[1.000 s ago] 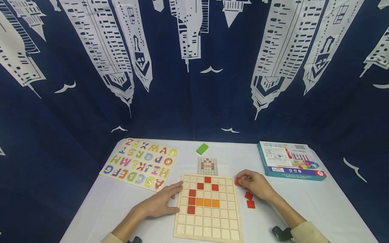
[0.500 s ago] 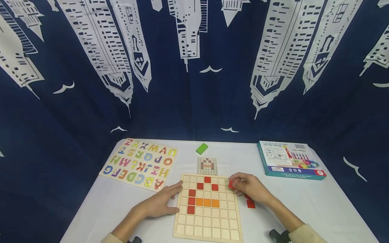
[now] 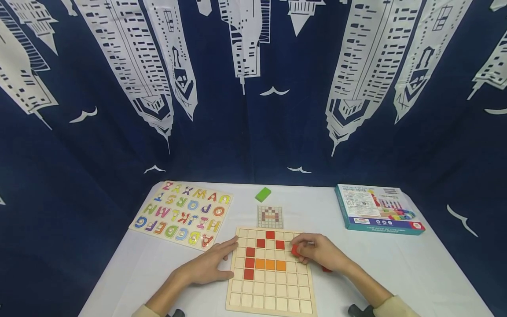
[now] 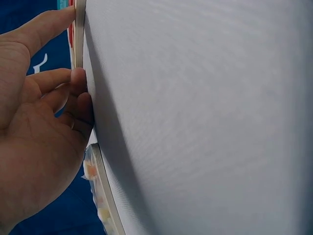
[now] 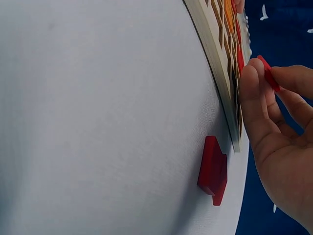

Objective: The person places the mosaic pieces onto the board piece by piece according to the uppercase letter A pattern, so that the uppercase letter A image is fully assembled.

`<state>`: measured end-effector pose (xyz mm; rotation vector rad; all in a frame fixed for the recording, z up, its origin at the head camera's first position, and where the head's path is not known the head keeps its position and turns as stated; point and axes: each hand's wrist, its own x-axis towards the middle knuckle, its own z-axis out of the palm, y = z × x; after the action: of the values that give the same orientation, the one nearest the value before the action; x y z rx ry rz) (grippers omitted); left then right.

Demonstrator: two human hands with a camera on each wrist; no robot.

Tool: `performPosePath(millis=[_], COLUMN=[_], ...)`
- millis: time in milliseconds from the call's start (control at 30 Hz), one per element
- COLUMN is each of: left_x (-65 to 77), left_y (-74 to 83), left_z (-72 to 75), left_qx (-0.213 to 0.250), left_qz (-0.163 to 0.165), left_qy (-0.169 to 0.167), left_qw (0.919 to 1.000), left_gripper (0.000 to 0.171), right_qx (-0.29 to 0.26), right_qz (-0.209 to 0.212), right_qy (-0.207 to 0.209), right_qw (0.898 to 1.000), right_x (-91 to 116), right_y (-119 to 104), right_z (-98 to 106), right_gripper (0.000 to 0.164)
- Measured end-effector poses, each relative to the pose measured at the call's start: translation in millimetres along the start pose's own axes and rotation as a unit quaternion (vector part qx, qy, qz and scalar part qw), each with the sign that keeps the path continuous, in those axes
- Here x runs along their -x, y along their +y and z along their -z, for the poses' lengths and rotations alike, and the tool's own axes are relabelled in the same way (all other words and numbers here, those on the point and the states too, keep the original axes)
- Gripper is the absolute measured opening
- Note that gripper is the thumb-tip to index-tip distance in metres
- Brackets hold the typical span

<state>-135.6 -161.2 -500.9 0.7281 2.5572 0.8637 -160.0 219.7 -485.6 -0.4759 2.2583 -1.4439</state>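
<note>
A wooden grid board [image 3: 270, 290] lies on the table with several red tiles and a row of 3 orange tiles [image 3: 270, 264] set in its squares. My left hand [image 3: 206, 264] rests along the board's left edge, thumb and fingers spread and touching it. Over the board's upper right part, my right hand [image 3: 322, 253] pinches a red tile [image 5: 268, 73] between thumb and fingertips, tilted and above the surface. Two loose red tiles [image 5: 211, 166] lie on the table by the board's right edge; in the head view the right hand mostly hides them.
Behind the board lies a small pattern card [image 3: 270, 217], with a green block [image 3: 263, 194] beyond it. An alphabet puzzle board [image 3: 182, 213] is at the left. A teal and white box [image 3: 380, 210] sits at the back right, before a dark blue curtain [image 3: 245, 132].
My right hand has carried the red tile leftward from beside the board to over its upper right squares. The left hand has stayed in place.
</note>
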Motion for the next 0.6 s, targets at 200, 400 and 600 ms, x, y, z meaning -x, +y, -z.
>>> performPosePath(millis=[200, 400, 600], left_x=[0.1, 0.1, -0.5], left_y=[0.2, 1.0, 0.5], left_z=[0.2, 0.8, 0.2], left_qx=[-0.002, 0.000, 0.000], left_qz=[-0.003, -0.005, -0.004], left_qy=[0.001, 0.001, 0.000], left_qw=[1.0000, 1.0000, 1.0000], left_gripper=[0.080, 0.080, 0.080], right_qx=[0.006, 0.012, 0.020], right_qz=[-0.003, -0.005, -0.009], right_qy=[-0.018, -0.031, -0.036], right_qw=[1.000, 0.999, 0.999], right_x=[0.9, 1.3, 0.4], right_y=[-1.9, -3.8, -4.6], right_z=[-4.3, -7.2, -8.9], right_gripper=[0.025, 0.024, 0.024])
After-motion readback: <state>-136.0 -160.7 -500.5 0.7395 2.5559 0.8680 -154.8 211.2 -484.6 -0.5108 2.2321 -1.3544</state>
